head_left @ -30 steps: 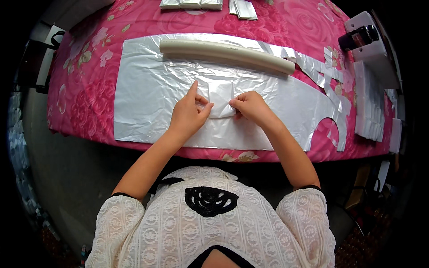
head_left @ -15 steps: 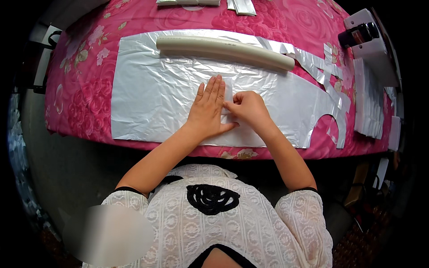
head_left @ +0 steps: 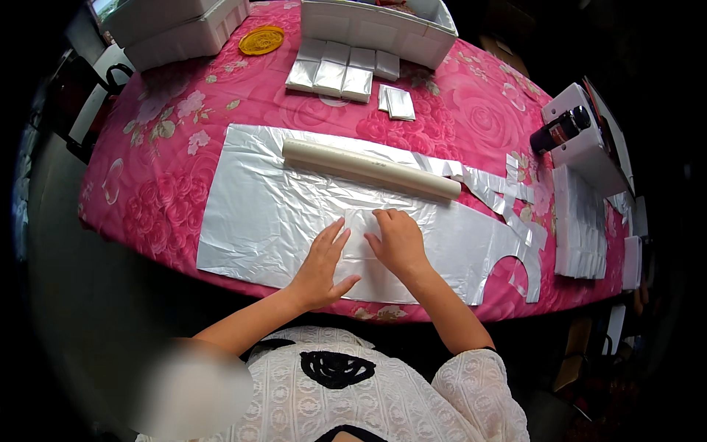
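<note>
A silvery-white plastic sheet (head_left: 247,199) with a curved cutout and strap-like strips at its right end, shaped like an apron, lies wrinkled on the table. Near its middle, a small folded piece of the same-looking film (head_left: 359,221) lies between my hands. My left hand (head_left: 320,265) rests at its left side, fingers stretched and thumb spread. On its right side is my right hand (head_left: 398,243), with bent fingers near the far corner and thumb apart from them. A cream-coloured tube (head_left: 368,168) lies across the sheet beyond my hands.
Several folded silvery packets (head_left: 331,74) are lined up at the back, with a couple more packets (head_left: 399,104) beside them. White foam boxes (head_left: 375,28) and a yellow round thing (head_left: 261,40) stand farther off. At right are a stack of folded sheets (head_left: 574,225) and a dark bottle (head_left: 561,130).
The view has tilted up, showing more of the table's far side. My right hand has loosened from a pinch, and my left hand has slid off the folded piece to its left edge.
</note>
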A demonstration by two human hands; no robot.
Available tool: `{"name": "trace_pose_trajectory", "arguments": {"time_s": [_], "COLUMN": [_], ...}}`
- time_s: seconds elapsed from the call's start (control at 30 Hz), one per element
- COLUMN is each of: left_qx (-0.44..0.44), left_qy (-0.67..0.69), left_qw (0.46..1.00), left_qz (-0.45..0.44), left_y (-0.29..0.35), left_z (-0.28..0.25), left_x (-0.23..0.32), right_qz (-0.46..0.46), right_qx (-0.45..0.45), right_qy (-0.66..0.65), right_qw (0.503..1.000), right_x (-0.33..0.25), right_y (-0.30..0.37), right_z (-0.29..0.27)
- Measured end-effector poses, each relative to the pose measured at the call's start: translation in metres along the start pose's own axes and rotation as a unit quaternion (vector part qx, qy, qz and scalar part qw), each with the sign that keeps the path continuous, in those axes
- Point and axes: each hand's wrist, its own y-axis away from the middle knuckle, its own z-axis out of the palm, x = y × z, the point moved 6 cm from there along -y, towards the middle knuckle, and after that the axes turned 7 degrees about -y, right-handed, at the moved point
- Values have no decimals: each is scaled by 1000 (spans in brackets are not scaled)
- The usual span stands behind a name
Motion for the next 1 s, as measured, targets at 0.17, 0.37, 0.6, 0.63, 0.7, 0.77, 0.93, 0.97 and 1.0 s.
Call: {"name": "trace_pose_trajectory", "arguments": {"time_s": [0.17, 0.37, 0.6, 0.63, 0.7, 0.77, 0.93, 0.97, 1.0], "left_qx": [-233, -45, -193, -138, -52, -23, -33, -39, -46], "left_qy": [396, 505, 143, 165, 147, 106, 131, 142, 153], "left_qw": [819, 603, 877, 899, 943, 957, 949, 948, 945], "left_qz": [-344, -616, -416, -382, -294, -269, -284, -284, -284], "left_y": [97, 184, 131, 123, 99, 89, 73, 71, 69], "left_z": [10, 9, -39, -44, -61, -69, -64, -59, -54], "left_x": [-20, -33, -33, -32, -27, -31, -38, -37, -36], "right_qz": [-139, -165, -306, -320, -281, -173, 35, 70, 106], "right_qx": [9, -94, -195, -129, -162, -98, 198, 200, 202], "right_qy": [-44, -245, -161, -220, -302, -322, -510, -484, -458], "right_qw": [989, 951, 918, 913, 896, 926, 836, 849, 860], "right_x": [-30, -128, -115, -104, -77, -38, 93, 121, 144], "right_y": [-6, 65, 50, 42, 14, -28, -156, -180, -196], "right_z": [58, 115, 84, 68, 42, 3, -57, -60, -59]}}
